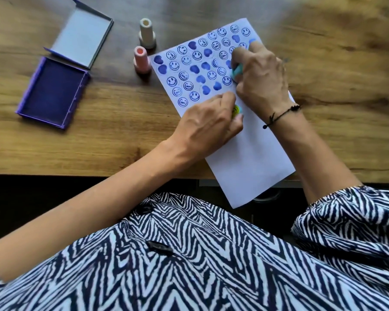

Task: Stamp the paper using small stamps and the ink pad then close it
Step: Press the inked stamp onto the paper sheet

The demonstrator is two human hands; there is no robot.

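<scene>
From the head camera, a beige stamp (146,33) and a pink stamp (141,60) stand upright on the wooden table (337,70), just left of the paper (254,151). Farther left lies the purple ink pad (54,92), lid hinged open. The paper's long axis runs diagonally, its near corner overhanging the table edge (blue smileys and hearts cover its far half). The left hand (208,123) pinches a yellow-green stamp (236,110); the right hand (262,75) grips a turquoise stamp (236,71) on the sheet.

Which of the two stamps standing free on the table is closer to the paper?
The pink stamp: it stands right at the paper's top-left corner, nearer the person. The cream stamp stands behind it, farther from the sheet.
</scene>
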